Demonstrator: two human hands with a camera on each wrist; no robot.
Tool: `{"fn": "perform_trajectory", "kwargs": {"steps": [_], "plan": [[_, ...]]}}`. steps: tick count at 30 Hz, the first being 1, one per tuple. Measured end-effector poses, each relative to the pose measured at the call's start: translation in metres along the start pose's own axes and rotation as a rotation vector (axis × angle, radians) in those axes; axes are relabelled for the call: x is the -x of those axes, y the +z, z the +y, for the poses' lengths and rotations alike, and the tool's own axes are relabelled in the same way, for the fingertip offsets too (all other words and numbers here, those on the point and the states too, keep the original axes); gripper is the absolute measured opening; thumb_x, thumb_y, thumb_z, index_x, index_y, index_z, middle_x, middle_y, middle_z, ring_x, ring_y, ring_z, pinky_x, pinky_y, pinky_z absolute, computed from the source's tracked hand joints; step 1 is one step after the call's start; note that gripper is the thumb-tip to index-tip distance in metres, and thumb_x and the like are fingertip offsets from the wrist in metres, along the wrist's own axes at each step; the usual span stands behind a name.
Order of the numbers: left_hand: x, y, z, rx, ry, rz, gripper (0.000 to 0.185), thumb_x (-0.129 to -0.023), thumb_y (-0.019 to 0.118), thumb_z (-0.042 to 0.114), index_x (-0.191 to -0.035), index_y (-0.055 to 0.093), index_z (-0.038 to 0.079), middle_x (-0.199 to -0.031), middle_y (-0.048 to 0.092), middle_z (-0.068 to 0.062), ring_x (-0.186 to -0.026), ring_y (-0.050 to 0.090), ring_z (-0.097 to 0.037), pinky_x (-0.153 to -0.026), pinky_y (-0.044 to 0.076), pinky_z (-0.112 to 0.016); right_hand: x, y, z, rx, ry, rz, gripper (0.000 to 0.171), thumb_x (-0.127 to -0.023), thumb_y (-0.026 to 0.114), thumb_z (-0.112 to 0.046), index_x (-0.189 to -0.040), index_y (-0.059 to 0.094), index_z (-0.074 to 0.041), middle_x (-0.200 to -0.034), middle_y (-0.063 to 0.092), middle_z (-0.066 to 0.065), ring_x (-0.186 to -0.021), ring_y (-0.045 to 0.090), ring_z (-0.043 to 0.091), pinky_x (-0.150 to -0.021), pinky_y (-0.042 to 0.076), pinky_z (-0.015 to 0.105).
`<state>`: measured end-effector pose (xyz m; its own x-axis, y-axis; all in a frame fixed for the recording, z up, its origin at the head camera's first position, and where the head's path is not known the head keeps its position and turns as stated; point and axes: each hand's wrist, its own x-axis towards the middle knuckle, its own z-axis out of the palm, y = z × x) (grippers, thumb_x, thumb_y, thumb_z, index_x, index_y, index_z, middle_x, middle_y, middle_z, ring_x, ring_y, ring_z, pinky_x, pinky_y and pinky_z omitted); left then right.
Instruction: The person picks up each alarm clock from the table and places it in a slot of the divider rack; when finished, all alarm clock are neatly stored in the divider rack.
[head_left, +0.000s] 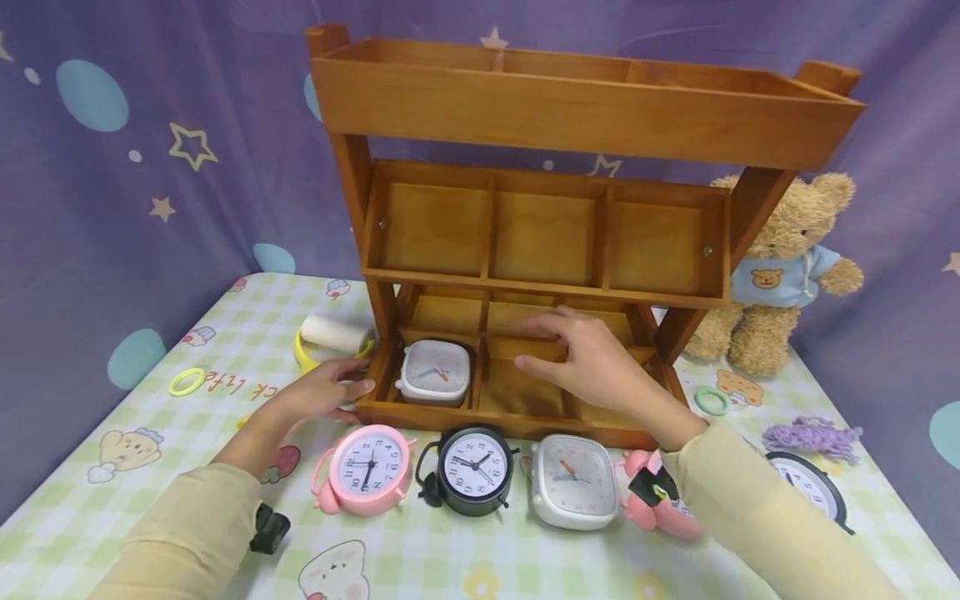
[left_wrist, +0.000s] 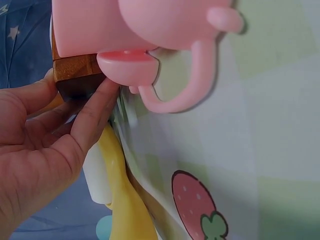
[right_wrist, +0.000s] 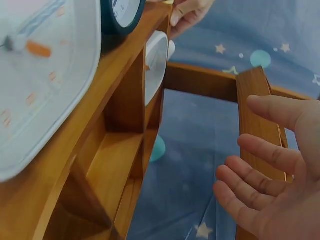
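My left hand (head_left: 326, 393) is at the left front corner of the wooden shelf rack (head_left: 577, 112). In the left wrist view its thumb and fingers pinch that wooden corner (left_wrist: 75, 70), beside a pink alarm clock (left_wrist: 165, 25). Over the middle compartment of the bottom tier hovers my right hand (head_left: 588, 358), fingers spread and holding nothing. A white square clock (head_left: 435, 372) sits in the bottom left compartment. In front of the rack lie the pink clock, a black alarm clock (head_left: 476, 471), another white square clock (head_left: 577, 483) and a second pink clock (head_left: 675, 523), partly hidden by my right sleeve.
A black-rimmed clock (head_left: 817, 496) lies at the right, near purple yarn (head_left: 813, 438) and a green ring (head_left: 711, 401). A teddy bear (head_left: 772, 275) sits behind. At the left are a white roller with yellow handle (head_left: 336, 334) and a yellow ring (head_left: 187, 382).
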<state>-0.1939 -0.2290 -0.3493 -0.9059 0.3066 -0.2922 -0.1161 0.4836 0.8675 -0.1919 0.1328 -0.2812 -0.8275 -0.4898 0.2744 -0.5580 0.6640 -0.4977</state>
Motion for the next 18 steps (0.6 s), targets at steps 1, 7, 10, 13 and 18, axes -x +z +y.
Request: {"fn": "perform_trajectory", "kwargs": {"steps": [1, 7, 10, 13, 18], "plan": [[0.0, 0.0, 0.0, 0.0, 0.0, -0.001, 0.06, -0.107, 0.046, 0.006, -0.151, 0.015, -0.022, -0.15, 0.025, -0.046, -0.125, 0.05, -0.054, -0.084, 0.063, -0.044, 0.003, -0.002, 0.002, -0.006, 0.008, 0.001, 0.043, -0.092, 0.077, -0.031, -0.13, 0.069, -0.013, -0.124, 0.069, 0.008, -0.113, 0.064, 0.029, -0.097, 0.055, 0.049], [0.0, -0.001, -0.001, 0.0, -0.003, -0.004, 0.06, -0.107, 0.046, 0.005, -0.15, 0.015, -0.022, -0.149, 0.025, -0.046, -0.125, 0.05, -0.054, -0.084, 0.063, -0.044, 0.023, -0.018, 0.017, -0.022, 0.037, 0.041, 0.039, -0.092, 0.078, -0.028, -0.127, 0.07, -0.013, -0.122, 0.067, 0.007, -0.111, 0.065, 0.029, -0.094, 0.057, 0.05], [-0.001, -0.001, -0.001, 0.001, -0.003, -0.003, 0.06, -0.107, 0.045, 0.005, -0.151, 0.014, -0.022, -0.149, 0.025, -0.046, -0.126, 0.049, -0.055, -0.085, 0.063, -0.045, 0.034, -0.026, 0.026, -0.025, 0.036, 0.076, 0.037, -0.092, 0.079, -0.026, -0.125, 0.071, -0.012, -0.121, 0.068, 0.007, -0.112, 0.065, 0.029, -0.093, 0.058, 0.05], [0.0, -0.001, -0.002, 0.0, 0.001, -0.001, 0.061, -0.107, 0.045, 0.005, -0.151, 0.014, -0.022, -0.149, 0.025, -0.046, -0.127, 0.048, -0.055, -0.086, 0.062, -0.045, 0.046, -0.033, 0.034, -0.013, 0.044, 0.105, 0.037, -0.091, 0.08, -0.024, -0.124, 0.071, -0.012, -0.118, 0.069, 0.005, -0.11, 0.065, 0.029, -0.091, 0.059, 0.049], [-0.001, 0.0, -0.002, 0.006, 0.001, 0.002, 0.061, -0.107, 0.045, 0.006, -0.151, 0.013, -0.021, -0.15, 0.025, -0.046, -0.127, 0.048, -0.055, -0.087, 0.062, -0.046, 0.068, -0.045, 0.048, 0.003, 0.092, 0.127, 0.038, -0.09, 0.08, -0.024, -0.126, 0.071, -0.013, -0.118, 0.069, 0.002, -0.107, 0.065, 0.024, -0.088, 0.06, 0.042]]}}
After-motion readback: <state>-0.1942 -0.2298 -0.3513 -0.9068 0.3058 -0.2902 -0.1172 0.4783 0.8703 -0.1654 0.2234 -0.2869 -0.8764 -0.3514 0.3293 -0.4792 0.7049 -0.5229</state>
